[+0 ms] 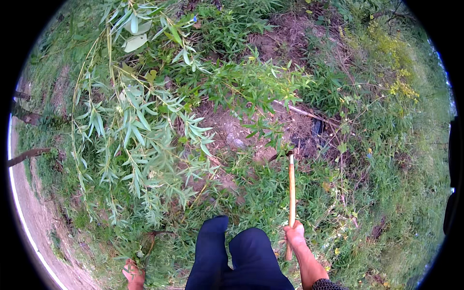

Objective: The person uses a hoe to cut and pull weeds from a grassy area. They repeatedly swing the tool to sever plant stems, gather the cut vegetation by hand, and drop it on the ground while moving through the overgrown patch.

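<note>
My right hand [294, 233] is wrapped around the lower part of a pale wooden handle. The handle belongs to a sickle [292, 188], whose dark curved blade [279, 156] points left among low weeds; part of the blade is hidden by leaves. At the bottom left, my left hand [134, 273] has its fingers closed on a bunch of leafy stems [139, 252]. A thin brown stem [154, 237] curves up beside that bunch. Between the hands, my legs in dark trousers [250, 257] are bent over the weeds.
Drooping willow-like branches [137, 127] hang in front on the left. Bare soil with dry litter [232, 127] shows ahead, beside a pale stick [304, 111] and dark plastic-like scrap [317, 132]. Tree trunks [29, 156] and a dirt path [40, 221] lie left; tangled vines [344, 174] grow right.
</note>
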### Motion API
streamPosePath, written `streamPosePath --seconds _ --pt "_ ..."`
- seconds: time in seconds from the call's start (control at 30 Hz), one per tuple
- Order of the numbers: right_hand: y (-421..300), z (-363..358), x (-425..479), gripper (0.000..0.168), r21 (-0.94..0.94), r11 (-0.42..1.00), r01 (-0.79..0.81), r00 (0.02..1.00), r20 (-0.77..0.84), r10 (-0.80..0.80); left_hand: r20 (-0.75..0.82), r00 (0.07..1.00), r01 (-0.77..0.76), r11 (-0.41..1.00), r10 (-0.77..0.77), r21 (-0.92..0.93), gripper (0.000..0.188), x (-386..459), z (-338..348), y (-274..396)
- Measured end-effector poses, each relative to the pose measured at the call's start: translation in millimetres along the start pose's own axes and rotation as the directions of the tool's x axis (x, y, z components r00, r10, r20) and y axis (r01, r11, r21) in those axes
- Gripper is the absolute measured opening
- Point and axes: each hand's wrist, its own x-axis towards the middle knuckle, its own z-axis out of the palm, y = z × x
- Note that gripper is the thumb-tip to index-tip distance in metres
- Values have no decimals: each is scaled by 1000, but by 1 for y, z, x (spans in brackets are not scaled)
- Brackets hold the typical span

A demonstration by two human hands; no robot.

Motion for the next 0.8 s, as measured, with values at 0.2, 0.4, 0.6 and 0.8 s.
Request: streamPosePath --seconds 0.2,0.4,0.6,0.8 --pt "-37 -42 -10 25 -56 997 62 993 -94 -67 108 994 60 967 -34 -247 66 52 -29 1" --pt "-48 -29 44 22 241 970 -18 997 82 -1 -146 952 -275 961 268 -32 57 78 -128 68" --pt "-104 -53 84 21 378 921 -94 969 248 -2 -132 852 -508 861 507 26 29 145 -262 289" --pt "-179 -102 133 21 462 886 -33 950 290 -115 65 750 -656 753 658 -57 20 249 -213 443"
